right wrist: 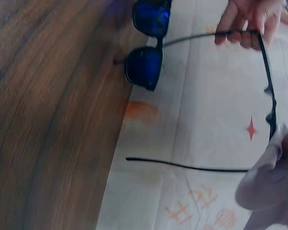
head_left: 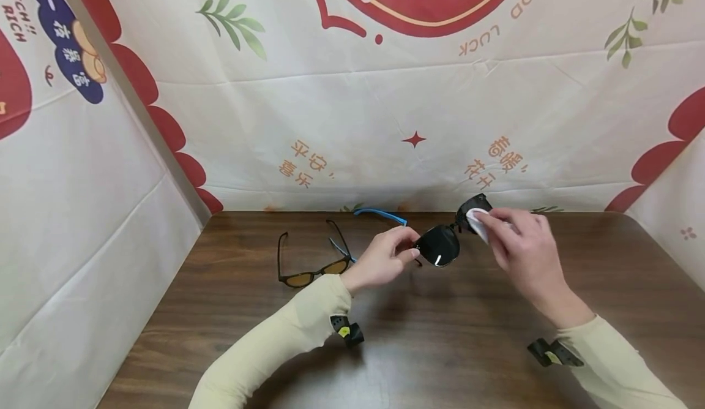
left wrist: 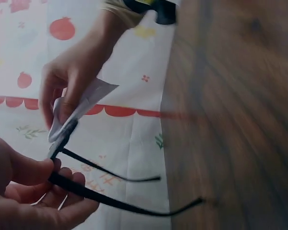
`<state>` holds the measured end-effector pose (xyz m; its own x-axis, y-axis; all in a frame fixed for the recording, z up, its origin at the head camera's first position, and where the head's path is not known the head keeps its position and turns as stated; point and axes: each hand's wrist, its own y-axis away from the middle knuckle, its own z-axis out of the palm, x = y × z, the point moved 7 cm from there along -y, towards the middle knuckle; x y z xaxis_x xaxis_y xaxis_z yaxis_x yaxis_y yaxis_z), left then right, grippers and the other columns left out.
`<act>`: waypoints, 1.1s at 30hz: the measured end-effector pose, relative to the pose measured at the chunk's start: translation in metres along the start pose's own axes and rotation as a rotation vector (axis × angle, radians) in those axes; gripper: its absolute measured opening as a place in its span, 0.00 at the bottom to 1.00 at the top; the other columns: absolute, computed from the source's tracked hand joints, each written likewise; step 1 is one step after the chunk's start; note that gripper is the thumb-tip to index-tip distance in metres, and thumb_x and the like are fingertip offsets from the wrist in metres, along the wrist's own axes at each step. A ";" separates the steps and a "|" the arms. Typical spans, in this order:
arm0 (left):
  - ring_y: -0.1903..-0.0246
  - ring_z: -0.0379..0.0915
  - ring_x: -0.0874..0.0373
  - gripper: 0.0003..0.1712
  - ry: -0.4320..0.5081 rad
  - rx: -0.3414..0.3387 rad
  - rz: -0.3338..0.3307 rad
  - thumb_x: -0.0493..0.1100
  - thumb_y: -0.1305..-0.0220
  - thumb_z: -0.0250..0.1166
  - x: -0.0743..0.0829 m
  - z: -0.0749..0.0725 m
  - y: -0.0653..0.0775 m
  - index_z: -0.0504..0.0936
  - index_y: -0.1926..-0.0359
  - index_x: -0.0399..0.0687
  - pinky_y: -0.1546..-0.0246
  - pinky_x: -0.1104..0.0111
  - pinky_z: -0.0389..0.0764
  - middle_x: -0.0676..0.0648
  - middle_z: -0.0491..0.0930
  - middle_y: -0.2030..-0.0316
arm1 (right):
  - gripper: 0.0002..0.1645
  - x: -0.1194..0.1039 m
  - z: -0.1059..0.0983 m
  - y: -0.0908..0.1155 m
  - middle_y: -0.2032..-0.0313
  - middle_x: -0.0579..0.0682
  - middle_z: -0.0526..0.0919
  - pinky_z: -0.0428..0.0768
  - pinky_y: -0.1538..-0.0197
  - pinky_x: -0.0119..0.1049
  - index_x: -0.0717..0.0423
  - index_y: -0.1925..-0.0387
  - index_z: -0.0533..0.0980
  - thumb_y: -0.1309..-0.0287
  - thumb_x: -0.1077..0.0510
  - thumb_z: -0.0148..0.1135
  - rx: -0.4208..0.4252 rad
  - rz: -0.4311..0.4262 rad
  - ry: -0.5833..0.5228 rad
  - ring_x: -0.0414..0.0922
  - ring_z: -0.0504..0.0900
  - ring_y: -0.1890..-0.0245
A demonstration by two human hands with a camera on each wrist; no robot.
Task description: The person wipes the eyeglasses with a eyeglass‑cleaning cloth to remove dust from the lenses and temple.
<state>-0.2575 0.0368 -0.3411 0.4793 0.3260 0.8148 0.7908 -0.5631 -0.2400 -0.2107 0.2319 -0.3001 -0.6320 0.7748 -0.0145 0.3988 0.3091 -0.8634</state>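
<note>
Black sunglasses are held up over the table, tilted, with dark lenses facing the head camera. My left hand pinches them at the hinge corner of one lens, thumb and fingers around the frame; in the left wrist view both black temples stretch away from that grip. Between the fingers of my right hand is a white cloth, pressed over the other lens. In the right wrist view the cloth wraps that end of the frame and hides its lens.
Brown-lensed glasses stand unfolded on the wooden table, left of my left hand. Blue-armed sunglasses lie behind that hand, partly covered; their blue lenses show in the right wrist view. A printed white cloth wall rises behind the table.
</note>
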 end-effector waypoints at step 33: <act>0.65 0.80 0.49 0.15 0.862 0.017 -0.447 0.21 0.35 0.42 -0.049 0.043 -0.003 0.73 0.54 0.22 0.52 0.56 0.79 0.38 0.75 0.64 | 0.19 -0.067 0.037 0.004 0.63 0.60 0.79 0.74 0.69 0.51 0.61 0.56 0.82 0.27 0.56 0.47 0.070 -0.059 -0.040 0.57 0.77 0.69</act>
<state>-0.2665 0.0553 -0.4029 -0.3047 -0.1656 0.9380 0.8411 -0.5089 0.1834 -0.1909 0.1611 -0.3214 -0.6799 0.7331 0.0183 0.3133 0.3129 -0.8966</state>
